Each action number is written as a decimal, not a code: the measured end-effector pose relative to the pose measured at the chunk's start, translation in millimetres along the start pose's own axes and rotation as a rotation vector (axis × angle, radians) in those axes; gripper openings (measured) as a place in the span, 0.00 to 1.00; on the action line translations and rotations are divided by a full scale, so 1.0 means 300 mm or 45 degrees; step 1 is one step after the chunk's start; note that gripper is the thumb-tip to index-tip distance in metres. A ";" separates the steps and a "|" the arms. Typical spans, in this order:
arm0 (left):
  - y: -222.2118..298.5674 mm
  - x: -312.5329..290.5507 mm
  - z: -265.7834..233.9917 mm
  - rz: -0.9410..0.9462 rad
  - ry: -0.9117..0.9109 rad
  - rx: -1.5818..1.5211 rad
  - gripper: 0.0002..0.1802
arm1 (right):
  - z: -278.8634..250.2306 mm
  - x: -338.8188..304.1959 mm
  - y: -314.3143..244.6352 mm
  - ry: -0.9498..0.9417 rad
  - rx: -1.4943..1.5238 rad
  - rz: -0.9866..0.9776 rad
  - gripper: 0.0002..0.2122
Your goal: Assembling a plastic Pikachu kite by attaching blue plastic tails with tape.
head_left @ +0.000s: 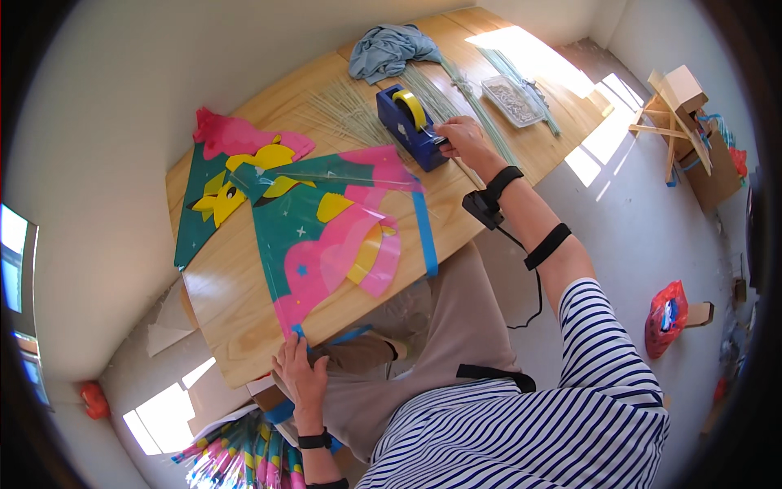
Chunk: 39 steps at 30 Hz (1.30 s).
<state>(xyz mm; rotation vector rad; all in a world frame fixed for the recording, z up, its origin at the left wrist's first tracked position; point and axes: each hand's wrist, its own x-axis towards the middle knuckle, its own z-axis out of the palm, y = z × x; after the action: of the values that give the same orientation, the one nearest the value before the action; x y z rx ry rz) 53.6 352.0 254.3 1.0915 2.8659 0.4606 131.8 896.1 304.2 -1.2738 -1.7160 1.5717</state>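
A green and pink kite sheet (305, 232) with yellow printed shapes lies near the front edge of the wooden table. My left hand (300, 376) rests at its lower pink corner, beside a bit of blue tape, fingers stretched out and thumb apart. Farther right, my right hand (471, 145) has its fingers pinched at the cutting end of a blue tape dispenser (399, 122), on the tape end. The dispenser carries a yellow-cored tape roll (410, 109). Behind the front sheet lies a second, similar kite sheet (195, 216), partly covered by it.
Thin pale rods (352, 110) spread across the table (232, 326), near a clear tray (513, 102) of small pale pieces. A blue-grey cloth (393, 50) lies at the back. A blue strip (424, 232) crosses the front edge. Colourful folded sheets (244, 452) are heaped below left.
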 end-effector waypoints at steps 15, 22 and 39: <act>-0.013 0.002 0.006 0.015 -0.040 -0.050 0.34 | -0.034 -0.016 0.114 -0.134 0.491 -0.025 0.07; -0.006 0.002 0.002 0.025 -0.030 -0.083 0.33 | -0.038 -0.094 0.233 -0.136 1.068 0.297 0.09; -0.018 0.002 0.006 0.030 -0.030 -0.069 0.33 | 0.037 -0.088 0.213 -0.012 1.023 0.101 0.06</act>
<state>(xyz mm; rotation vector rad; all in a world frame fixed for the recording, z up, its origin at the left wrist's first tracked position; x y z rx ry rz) 49.9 349.2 250.9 1.1151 2.8060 0.5198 154.0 861.7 247.2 -0.9081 -0.8575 2.0057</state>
